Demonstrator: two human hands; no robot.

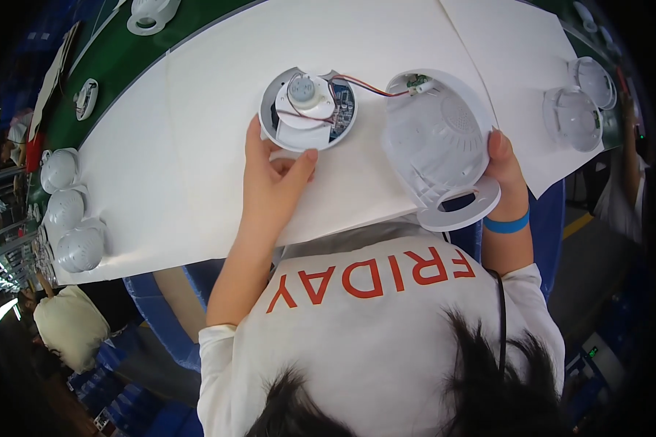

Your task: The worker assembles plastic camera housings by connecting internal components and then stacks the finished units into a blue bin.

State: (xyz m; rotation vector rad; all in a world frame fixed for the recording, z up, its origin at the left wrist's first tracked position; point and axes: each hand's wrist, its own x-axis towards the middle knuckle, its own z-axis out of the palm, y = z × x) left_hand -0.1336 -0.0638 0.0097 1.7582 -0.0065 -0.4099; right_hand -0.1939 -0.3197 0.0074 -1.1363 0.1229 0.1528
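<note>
A round white base [306, 137] stands open side up on the white table, with a small grey motor [301, 89] and a blue circuit board [342, 109] inside. My left hand [264, 186] grips its near left rim, thumb and fingers closed on the edge. Thin coloured wires [372, 87] run from the base to a plug [421, 87] at the far end of a hollow white plastic housing [436, 135]. That housing shows its inside, and an oval ring [444, 220] juts from its near end. My right hand [506, 167] holds its right side; the fingers underneath are hidden.
Several white domed housings [65, 209] line the table's left edge. Clear-looking plastic shells [574, 118] stand at the far right. Along the far left a green belt [113, 87] carries white parts [87, 99]. A person [73, 324] is at the lower left.
</note>
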